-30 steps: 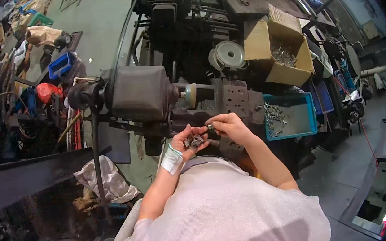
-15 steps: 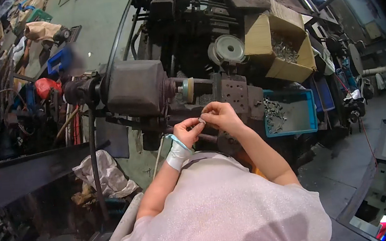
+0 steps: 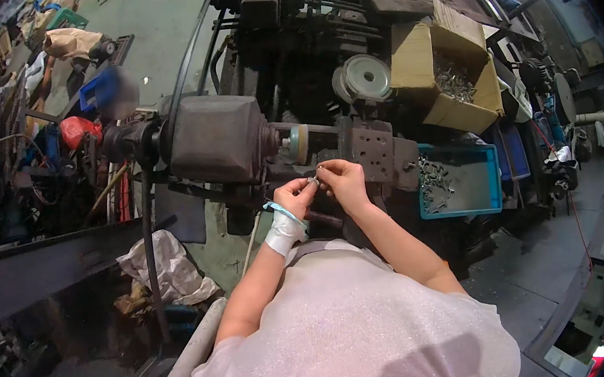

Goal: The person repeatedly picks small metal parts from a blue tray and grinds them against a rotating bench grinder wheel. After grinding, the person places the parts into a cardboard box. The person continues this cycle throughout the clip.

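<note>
My left hand (image 3: 295, 197), with a white wrap and pale blue band at the wrist, pinches a small shiny metal part (image 3: 312, 180). From the other side the fingers of my right hand (image 3: 344, 182) close on the same part. Its exact shape is too small to make out. Both hands are held together in front of a dark machine. Just beyond them is its spindle end with a green and tan wheel (image 3: 299, 144), beside a boxy housing (image 3: 214, 139). A drilled metal block (image 3: 374, 152) lies right of my right hand.
A blue tray (image 3: 495, 177) with small metal parts stands at the right. Behind it an open cardboard box (image 3: 410, 57) holds more of them. A round metal disc (image 3: 367, 77) sits on the machine. An upright dark bar (image 3: 151, 258) and a white sack (image 3: 166, 267) are at left.
Both hands stay together on the small part, and the fingers have shifted slightly around it. My right hand has turned a little more upright. The whole view has moved slightly.
</note>
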Motion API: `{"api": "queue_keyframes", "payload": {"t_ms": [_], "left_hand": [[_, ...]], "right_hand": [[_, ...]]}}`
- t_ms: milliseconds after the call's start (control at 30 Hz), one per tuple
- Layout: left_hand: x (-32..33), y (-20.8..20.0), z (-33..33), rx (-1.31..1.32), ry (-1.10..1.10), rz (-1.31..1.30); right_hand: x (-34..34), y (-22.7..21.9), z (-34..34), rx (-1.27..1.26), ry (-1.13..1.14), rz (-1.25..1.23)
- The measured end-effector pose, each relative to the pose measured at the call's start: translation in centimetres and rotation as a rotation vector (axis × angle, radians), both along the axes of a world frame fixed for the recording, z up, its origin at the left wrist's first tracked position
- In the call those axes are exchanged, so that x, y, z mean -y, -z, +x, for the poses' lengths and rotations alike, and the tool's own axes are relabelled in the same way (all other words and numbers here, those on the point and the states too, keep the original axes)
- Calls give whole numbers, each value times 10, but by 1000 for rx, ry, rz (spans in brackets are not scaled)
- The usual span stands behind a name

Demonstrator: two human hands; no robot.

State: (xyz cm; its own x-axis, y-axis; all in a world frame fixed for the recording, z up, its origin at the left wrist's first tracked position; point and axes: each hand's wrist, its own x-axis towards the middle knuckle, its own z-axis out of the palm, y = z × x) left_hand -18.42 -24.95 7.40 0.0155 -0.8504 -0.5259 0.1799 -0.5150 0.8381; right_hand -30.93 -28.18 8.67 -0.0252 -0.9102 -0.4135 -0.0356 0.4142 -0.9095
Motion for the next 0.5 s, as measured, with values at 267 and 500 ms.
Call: {"api": "queue_keyframes", "payload": {"t_ms": [267, 500], "left_hand": [[16, 15, -3, -111, -102, 106], [22, 21, -8, -114, -218, 111]], "right_hand": [[24, 30, 8, -56, 29, -54], [32, 25, 16, -107, 15, -63]]}}
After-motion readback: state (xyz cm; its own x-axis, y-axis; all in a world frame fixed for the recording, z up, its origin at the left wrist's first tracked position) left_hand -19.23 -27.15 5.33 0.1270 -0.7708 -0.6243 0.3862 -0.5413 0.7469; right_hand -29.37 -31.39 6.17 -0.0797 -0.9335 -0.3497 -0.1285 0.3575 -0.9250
